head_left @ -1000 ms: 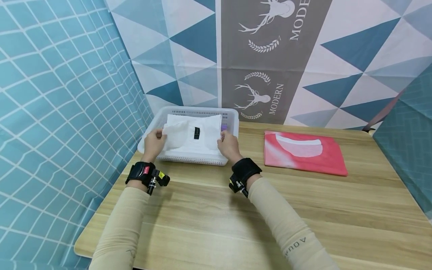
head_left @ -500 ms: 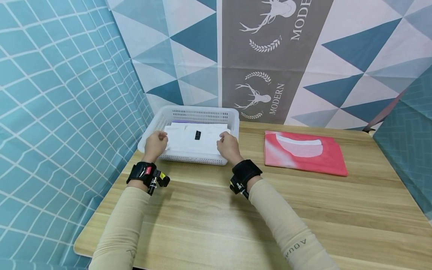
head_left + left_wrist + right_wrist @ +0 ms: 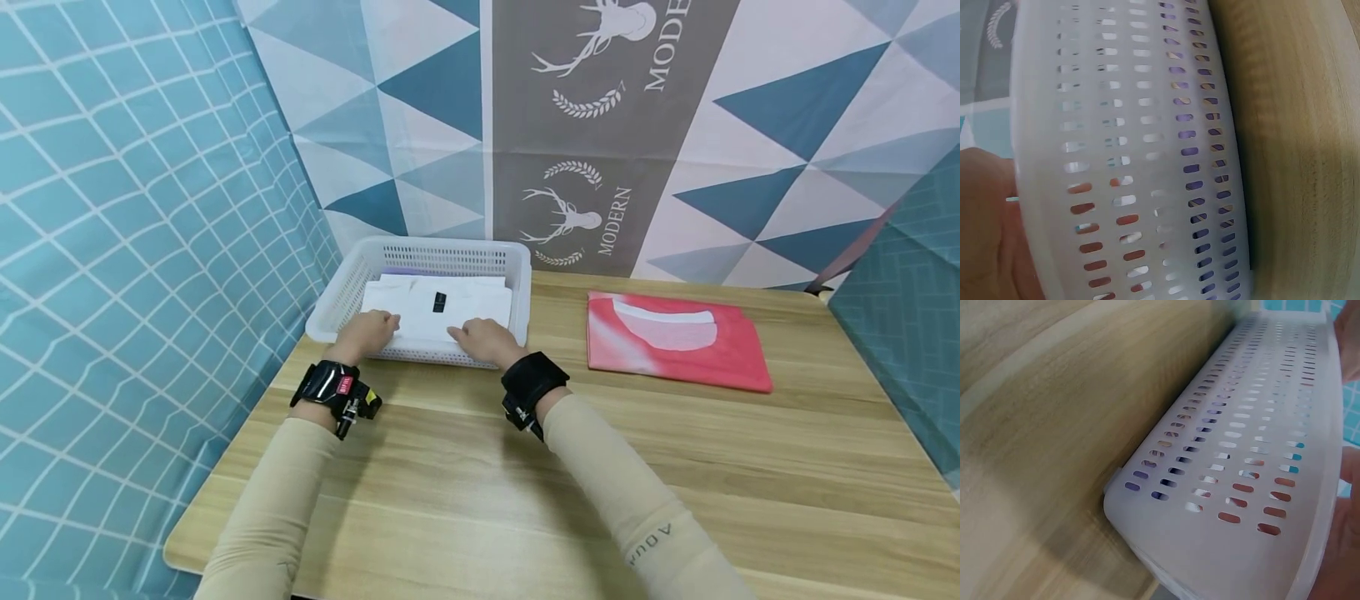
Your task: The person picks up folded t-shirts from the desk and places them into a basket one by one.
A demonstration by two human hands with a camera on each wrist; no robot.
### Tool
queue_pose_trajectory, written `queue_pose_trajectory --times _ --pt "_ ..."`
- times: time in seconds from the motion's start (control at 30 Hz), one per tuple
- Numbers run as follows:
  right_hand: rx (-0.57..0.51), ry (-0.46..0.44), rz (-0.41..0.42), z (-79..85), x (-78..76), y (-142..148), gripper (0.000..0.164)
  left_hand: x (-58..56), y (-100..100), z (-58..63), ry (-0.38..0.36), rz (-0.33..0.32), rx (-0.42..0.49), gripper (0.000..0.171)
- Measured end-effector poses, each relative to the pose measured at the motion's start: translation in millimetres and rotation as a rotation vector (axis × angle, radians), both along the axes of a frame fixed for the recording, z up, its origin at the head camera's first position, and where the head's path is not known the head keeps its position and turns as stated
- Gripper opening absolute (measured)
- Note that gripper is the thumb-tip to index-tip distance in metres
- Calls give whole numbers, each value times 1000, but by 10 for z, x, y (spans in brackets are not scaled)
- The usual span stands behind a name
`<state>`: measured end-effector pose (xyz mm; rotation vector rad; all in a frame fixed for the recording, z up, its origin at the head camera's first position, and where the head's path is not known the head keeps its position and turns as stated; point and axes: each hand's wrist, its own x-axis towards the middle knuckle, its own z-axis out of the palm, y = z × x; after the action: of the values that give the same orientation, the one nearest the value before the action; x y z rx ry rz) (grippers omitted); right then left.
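A folded white garment [image 3: 476, 298] with a small black label [image 3: 439, 302] lies flat in the white plastic basket [image 3: 465, 245]. My left hand [image 3: 367, 332] reaches over the basket's near rim on the left and rests on the garment's near part. On the right, my right hand [image 3: 486, 340] does likewise, its thumb toward the middle. Through the slots of the basket wall [image 3: 1147, 125] in the left wrist view, parts of fingers show inside. The right wrist view has the same slotted wall [image 3: 1241, 444] with fingers behind it. Most fingertips are hidden.
Something purple [image 3: 405, 271] shows beyond the garment inside the basket. A folded red-and-white cloth item [image 3: 720, 358] lies to the right on the wooden table [image 3: 465, 500]. Patterned curtains [image 3: 420, 125] hang behind the table, and a blue checked one [image 3: 150, 250] at left.
The white garment's raised far part has come down flat in the basket. Both hands have left its side edges and moved inward and nearer, over the basket's near rim.
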<state>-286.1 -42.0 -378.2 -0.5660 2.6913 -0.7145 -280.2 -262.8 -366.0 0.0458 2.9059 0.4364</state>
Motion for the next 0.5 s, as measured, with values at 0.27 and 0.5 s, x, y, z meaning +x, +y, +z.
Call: queue_pose_trajectory --times 0.27,0.5 --pt "189 -108 55 16 11 -33 72 -27 53 18 -175 46 -149 64" --pt "187 -102 37 0 -14 -40 76 -77 89 15 -220 76 -173 64"
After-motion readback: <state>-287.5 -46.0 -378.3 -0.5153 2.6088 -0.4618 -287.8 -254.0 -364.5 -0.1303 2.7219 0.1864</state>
